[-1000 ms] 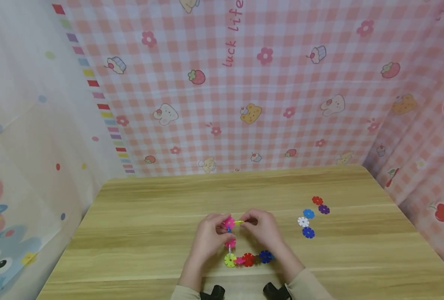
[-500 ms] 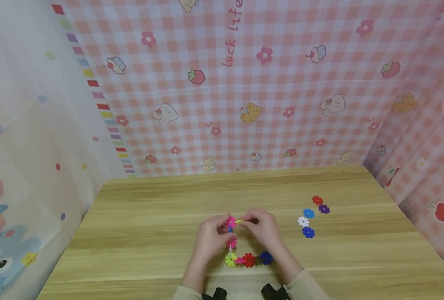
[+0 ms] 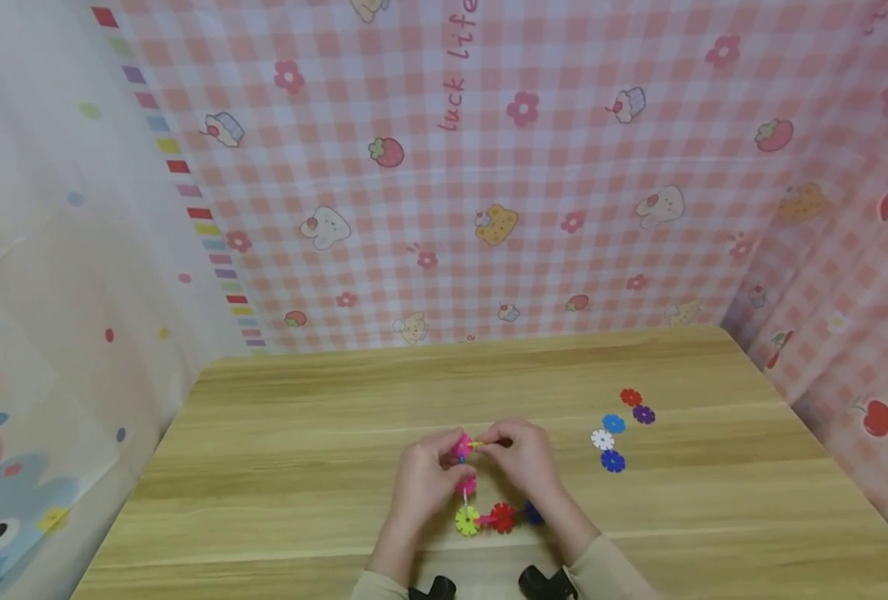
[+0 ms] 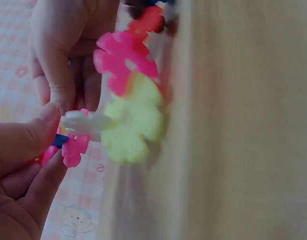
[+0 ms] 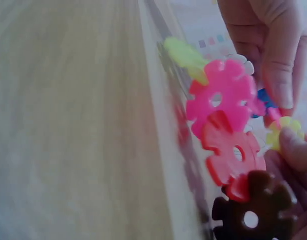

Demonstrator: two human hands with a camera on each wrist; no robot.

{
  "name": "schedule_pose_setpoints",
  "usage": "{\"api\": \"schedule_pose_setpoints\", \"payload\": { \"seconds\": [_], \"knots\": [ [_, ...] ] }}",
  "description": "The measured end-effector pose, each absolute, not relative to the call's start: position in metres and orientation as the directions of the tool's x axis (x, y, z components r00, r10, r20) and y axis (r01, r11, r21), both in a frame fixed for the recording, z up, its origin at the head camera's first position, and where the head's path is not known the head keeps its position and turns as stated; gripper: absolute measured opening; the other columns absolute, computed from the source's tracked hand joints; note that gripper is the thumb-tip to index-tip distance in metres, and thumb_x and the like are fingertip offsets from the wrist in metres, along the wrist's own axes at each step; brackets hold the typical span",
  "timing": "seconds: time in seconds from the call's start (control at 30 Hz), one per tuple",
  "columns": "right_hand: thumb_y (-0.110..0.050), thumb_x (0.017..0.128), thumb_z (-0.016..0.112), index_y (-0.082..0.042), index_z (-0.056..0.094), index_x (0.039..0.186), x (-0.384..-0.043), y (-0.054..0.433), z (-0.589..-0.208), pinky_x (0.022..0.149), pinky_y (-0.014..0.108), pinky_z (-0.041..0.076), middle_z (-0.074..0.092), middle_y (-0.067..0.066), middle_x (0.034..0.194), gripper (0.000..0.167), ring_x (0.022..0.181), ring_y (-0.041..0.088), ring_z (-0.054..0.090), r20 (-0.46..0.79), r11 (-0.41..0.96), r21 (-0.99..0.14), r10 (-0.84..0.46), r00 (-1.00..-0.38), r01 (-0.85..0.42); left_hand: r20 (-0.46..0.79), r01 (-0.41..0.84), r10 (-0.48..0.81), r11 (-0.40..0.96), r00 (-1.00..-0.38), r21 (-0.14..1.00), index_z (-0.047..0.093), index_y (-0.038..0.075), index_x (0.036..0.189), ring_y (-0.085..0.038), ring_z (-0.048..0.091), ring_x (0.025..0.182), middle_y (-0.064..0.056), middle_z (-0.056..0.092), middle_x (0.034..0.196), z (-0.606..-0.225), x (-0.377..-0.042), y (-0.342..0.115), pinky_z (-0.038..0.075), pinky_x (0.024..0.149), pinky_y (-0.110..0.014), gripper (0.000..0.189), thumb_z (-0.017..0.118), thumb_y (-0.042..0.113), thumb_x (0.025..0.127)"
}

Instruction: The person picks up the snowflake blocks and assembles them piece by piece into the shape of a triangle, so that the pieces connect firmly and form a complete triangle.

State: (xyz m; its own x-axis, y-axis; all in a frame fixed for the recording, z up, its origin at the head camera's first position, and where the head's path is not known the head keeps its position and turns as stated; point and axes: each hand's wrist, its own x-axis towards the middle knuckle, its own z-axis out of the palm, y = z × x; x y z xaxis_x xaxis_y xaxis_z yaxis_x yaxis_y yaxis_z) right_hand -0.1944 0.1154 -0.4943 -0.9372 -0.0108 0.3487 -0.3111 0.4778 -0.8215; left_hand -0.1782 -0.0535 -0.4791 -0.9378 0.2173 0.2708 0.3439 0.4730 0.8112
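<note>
My left hand (image 3: 427, 473) pinches the upper end of a chain of interlocked plastic snowflake discs, at a pink disc (image 3: 464, 447) with a blue disc (image 4: 59, 141) joined to it. Between thumb and fingertip my right hand (image 3: 522, 457) pinches a yellow disc (image 5: 283, 131), which meets the pink disc's edge. From there the chain runs through a second pink disc, a white disc (image 4: 86, 124), a yellow-green disc (image 3: 467, 521), another pink disc (image 5: 221, 97), a red disc (image 3: 502, 517) and a brown disc (image 5: 253, 207). A dark blue disc (image 3: 534, 512) is partly hidden by my right forearm.
Loose discs lie on the wooden table (image 3: 301, 442) to the right: red (image 3: 630, 397), purple (image 3: 644, 414), light blue (image 3: 614, 424), white (image 3: 602, 440) and dark blue (image 3: 613, 461). A pink checked cloth (image 3: 444, 183) hangs behind the table.
Both hands keep their pinch on the discs. The yellow disc sits slightly closer against the pink one, and the left hand and chain have shifted a little to the right.
</note>
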Motion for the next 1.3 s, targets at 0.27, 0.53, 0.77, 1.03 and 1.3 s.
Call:
{"api": "schedule_pose_setpoints", "payload": {
  "seconds": [0.27,0.53,0.77,1.03,1.3],
  "knots": [
    [-0.003,0.081,0.079,-0.005,0.076,0.085,-0.197,0.123,-0.495,0.071,0.025,0.055,0.073,0.004,0.084,0.005,0.077,0.015,0.066,0.257,0.337,-0.911,0.014,-0.966,-0.237,0.24,0.315,0.217,0.441,-0.946,0.84,0.064,-0.006,0.124,-0.023,0.069,0.088,-0.017,0.068,0.109,-0.469,-0.183,-0.056,0.055,0.075,-0.021,0.052,0.082,-0.001,0.075],
    [0.0,0.081,0.078,-0.006,0.075,0.087,-0.197,0.129,-0.495,0.074,0.025,0.055,0.073,0.006,0.09,0.009,0.08,0.016,0.066,0.23,0.32,-0.921,-0.013,-0.973,-0.223,0.246,0.355,0.269,0.514,-0.931,0.781,0.069,-0.001,0.118,-0.019,0.064,0.085,-0.009,0.069,0.099,-0.466,-0.192,-0.057,0.055,0.076,-0.028,0.041,0.081,0.013,0.082],
    [-0.002,0.082,0.078,-0.007,0.075,0.088,-0.195,0.13,-0.495,0.076,0.025,0.054,0.073,0.004,0.093,0.008,0.084,0.017,0.066,0.217,0.31,-0.927,-0.022,-0.976,-0.213,0.121,0.282,0.348,0.461,-0.93,0.842,0.069,0.0,0.118,-0.019,0.064,0.089,-0.008,0.071,0.104,-0.46,-0.208,-0.059,0.054,0.08,-0.033,0.037,0.078,0.016,0.086],
    [0.003,0.082,0.077,-0.003,0.074,0.088,-0.197,0.129,-0.498,0.077,0.025,0.055,0.073,0.009,0.092,0.008,0.084,0.017,0.068,0.257,0.27,-0.929,-0.022,-0.966,-0.253,0.089,0.246,0.35,0.435,-0.932,0.866,0.072,0.006,0.107,-0.017,0.063,0.088,-0.001,0.07,0.096,-0.459,-0.213,-0.055,0.054,0.078,-0.033,0.025,0.08,0.011,0.083],
    [0.001,0.083,0.076,-0.006,0.072,0.09,-0.197,0.13,-0.497,0.076,0.024,0.054,0.071,0.003,0.089,0.011,0.082,0.016,0.066,0.205,0.282,-0.938,-0.022,-0.979,-0.203,0.205,0.342,0.304,0.516,-0.93,0.785,0.073,0.007,0.093,-0.013,0.057,0.076,0.0,0.065,0.084,-0.46,-0.209,-0.046,0.051,0.067,-0.025,0.015,0.077,0.001,0.079]
  ]
}}
